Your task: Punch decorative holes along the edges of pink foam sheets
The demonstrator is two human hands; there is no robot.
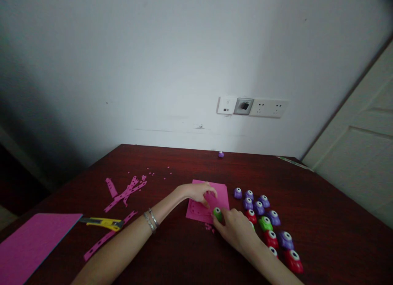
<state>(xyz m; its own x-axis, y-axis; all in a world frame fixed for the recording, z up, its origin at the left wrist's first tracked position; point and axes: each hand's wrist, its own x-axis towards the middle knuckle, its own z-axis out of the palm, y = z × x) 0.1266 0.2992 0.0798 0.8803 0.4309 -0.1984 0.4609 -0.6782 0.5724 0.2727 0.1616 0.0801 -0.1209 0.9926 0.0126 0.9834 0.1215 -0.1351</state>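
A small pink foam sheet (221, 193) lies on the dark red table (172, 252), with punched holes near its lower edge. My left hand (196, 192), with bracelets at the wrist, rests curled on the sheet and grips its near part. My right hand (235, 227) is closed on a green craft punch (217, 213) set against the sheet's lower right edge. Small pink bits lie just below the punch.
Several purple, red and green craft punches (267, 223) stand to the right of the sheet. Punched pink strips (124, 193), a yellow utility knife (102, 223) and a large pink sheet (29, 246) lie to the left. One purple punch (220, 154) sits by the wall.
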